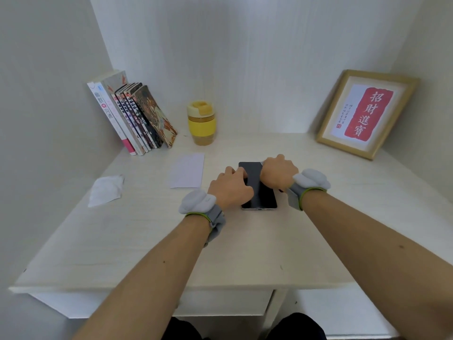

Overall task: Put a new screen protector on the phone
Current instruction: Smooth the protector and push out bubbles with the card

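Phone (259,192) lies flat under left hand (229,187) and right hand (279,171).

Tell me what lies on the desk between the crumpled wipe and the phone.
In the head view, a flat white paper sheet lies between the wipe and the phone.

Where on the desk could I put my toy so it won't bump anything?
Bare desk lies in front of the phone, and between the phone and the picture frame. It is crowded by the books, yellow cup, white paper and tissue.
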The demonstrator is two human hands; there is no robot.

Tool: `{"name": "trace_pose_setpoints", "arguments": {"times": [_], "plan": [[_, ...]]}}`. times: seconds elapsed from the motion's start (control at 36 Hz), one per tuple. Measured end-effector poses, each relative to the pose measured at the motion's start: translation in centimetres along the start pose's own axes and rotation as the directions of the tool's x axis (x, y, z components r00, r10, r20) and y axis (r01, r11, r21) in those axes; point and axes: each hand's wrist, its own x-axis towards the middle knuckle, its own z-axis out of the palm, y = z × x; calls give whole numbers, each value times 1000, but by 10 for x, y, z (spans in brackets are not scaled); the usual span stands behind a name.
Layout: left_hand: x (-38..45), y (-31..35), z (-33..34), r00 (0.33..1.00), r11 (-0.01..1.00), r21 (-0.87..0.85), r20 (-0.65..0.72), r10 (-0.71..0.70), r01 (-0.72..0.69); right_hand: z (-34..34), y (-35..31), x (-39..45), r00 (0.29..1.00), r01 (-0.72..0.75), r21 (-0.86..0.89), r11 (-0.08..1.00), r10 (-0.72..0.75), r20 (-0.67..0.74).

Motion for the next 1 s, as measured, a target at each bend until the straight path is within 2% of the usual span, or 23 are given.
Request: {"name": "trace_pose_setpoints", "arguments": {"times": [0.19,0.31,0.47,0.56,0.78,1.0], "plan": [[1,-4,1,1000,999,-46,2,-1,1,0,28,5,992,-76,200,977,94,-82],[-2,-5,2,1000,996,-88,-13,-4,2,-5,42,-5,997,-18,282,959,37,-64],[-9,-4,6,995,991,-134,-86,-40,28,-10,35,-35,980,201,128,971,-198,-34],[-13,-3,8,991,995,-90,-116,-60,50,-5,25,-51,965,260,96,961,-262,8],[-21,-11,6,994,996,-34,-74,-83,81,8,-2,-70,956,289,-7,957,-288,60],[-22,-15,-1,995,986,-141,64,-76,85,14,-11,-46,952,304,-27,952,-302,52]]}}
